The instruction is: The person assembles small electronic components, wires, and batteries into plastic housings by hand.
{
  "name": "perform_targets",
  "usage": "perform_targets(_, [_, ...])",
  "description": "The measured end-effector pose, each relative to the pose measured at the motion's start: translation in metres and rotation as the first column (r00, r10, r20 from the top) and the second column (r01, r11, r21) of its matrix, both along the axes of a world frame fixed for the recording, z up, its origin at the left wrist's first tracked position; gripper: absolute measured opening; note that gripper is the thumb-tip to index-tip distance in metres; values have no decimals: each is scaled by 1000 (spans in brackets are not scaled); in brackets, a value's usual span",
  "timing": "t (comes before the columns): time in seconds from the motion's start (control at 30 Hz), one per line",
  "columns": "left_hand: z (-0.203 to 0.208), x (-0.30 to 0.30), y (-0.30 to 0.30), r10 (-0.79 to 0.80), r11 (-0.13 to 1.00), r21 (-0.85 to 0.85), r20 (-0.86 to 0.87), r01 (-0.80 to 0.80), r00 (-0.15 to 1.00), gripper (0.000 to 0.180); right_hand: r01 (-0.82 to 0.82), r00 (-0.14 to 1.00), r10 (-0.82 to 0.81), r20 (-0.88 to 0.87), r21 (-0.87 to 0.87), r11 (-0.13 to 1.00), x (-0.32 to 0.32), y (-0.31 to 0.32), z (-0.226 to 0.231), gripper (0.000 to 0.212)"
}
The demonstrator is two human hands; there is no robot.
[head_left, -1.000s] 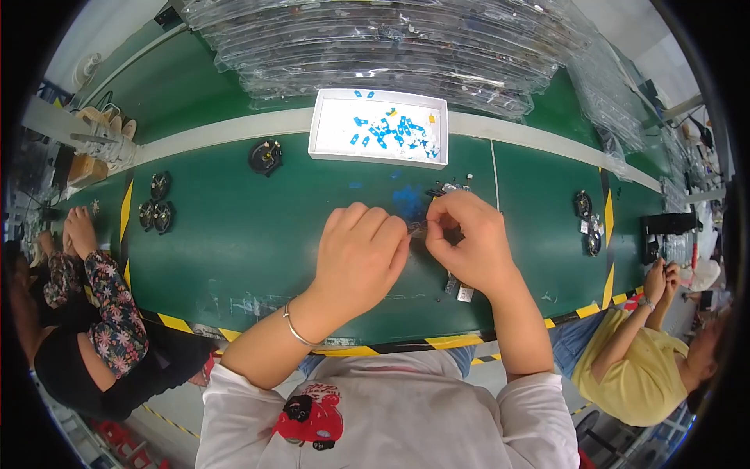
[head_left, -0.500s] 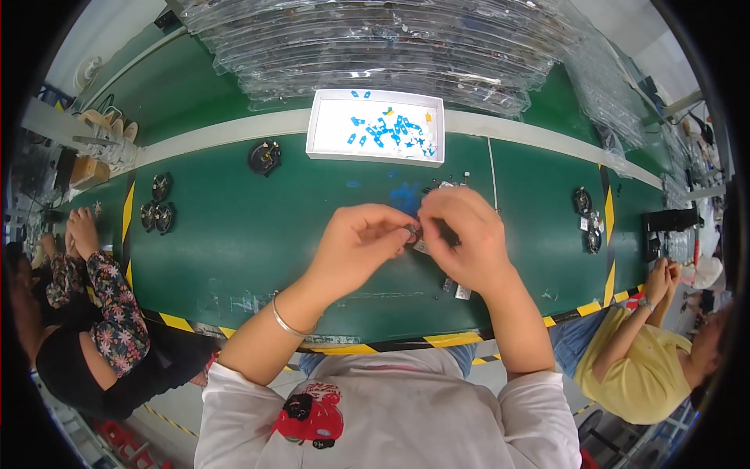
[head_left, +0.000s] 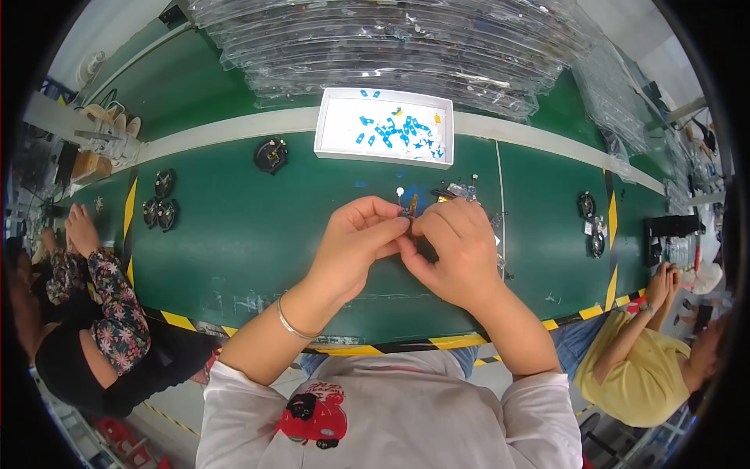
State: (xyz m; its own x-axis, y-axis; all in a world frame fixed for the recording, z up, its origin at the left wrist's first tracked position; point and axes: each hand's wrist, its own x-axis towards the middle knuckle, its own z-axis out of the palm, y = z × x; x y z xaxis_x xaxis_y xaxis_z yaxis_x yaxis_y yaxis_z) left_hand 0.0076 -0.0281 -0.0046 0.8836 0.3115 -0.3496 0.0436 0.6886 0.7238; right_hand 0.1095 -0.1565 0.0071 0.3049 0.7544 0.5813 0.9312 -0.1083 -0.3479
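Observation:
Both hands meet over the green table. Pinched between the fingers of my left hand is a small dark electronic part, mostly covered by fingertips. An orange-yellow strip stands up from it, and a small white round piece shows just above. My right hand is closed against the same part from the other side. Just beyond the right hand lies a cluster of small loose electronic parts, partly hidden by it.
Beyond the hands stands a white box with blue and yellow pieces inside. Round black parts sit at the back, the left and the right. Clear plastic trays are stacked behind. People sit at either side.
My right hand has come lower and closer against the left. The orange-yellow strip and white piece now show above the fingers. The view has shifted slightly.

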Motion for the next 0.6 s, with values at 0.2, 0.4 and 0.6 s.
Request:
perform_targets(0.2, [1,-2,0,-22,998,-59,-5,21,1000,4,22,1000,-23,-19,-75,997,-5,1,8,28])
perform_targets(0.4, [-3,-3,-2,14,999,-47,17,-13,1000,5,13,994,-11,110,-20,1000,-8,2,-1,27])
perform_targets(0.6, [0,-1,-3,66,992,100,55,-72,996,7,-80,974,105,-203,128,989,-7,-3,-5,27])
